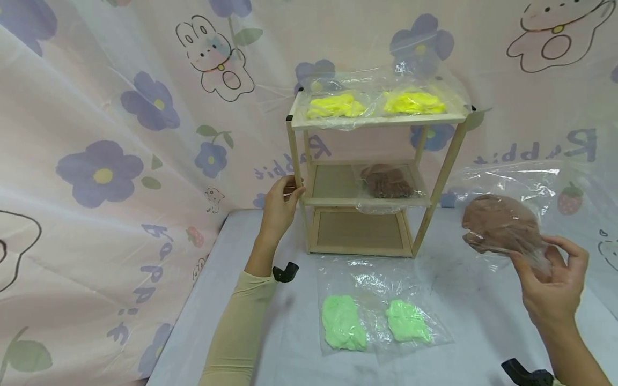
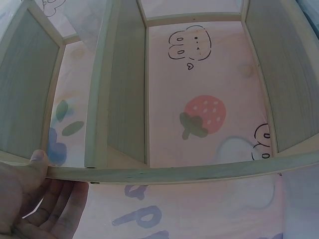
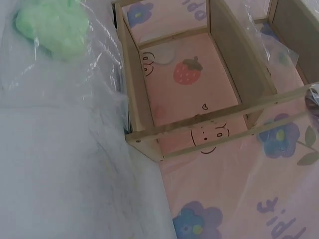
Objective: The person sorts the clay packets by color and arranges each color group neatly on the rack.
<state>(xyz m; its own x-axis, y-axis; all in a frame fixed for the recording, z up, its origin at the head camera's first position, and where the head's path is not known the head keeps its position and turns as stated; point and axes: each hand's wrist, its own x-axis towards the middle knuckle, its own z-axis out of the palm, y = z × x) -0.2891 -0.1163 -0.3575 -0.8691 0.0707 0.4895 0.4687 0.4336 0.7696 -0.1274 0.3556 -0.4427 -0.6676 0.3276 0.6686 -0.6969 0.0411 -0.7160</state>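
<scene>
My left hand (image 1: pixel 279 209) grips the left front post of a small three-tier wooden shelf (image 1: pixel 359 249). In the left wrist view, its thumb rests on one side of the post (image 2: pixel 174 174) and the fingers curl round the other. At the right, my right hand (image 1: pixel 555 289) pinches the lower corner of a clear plastic bag of brown clay (image 1: pixel 502 222), held up in the air apart from the shelf. Another bag of brown clay (image 1: pixel 388 182) lies on the right part of the middle tier. The right wrist view does not show the right hand.
Two bags of yellow clay (image 1: pixel 336 106) lie side by side on the top tier. In front of the shelf, bags of light green clay (image 1: pixel 344 323) lie on the white tabletop (image 1: pixel 473 343). A printed curtain (image 1: pixel 159 225) hangs behind and at the left.
</scene>
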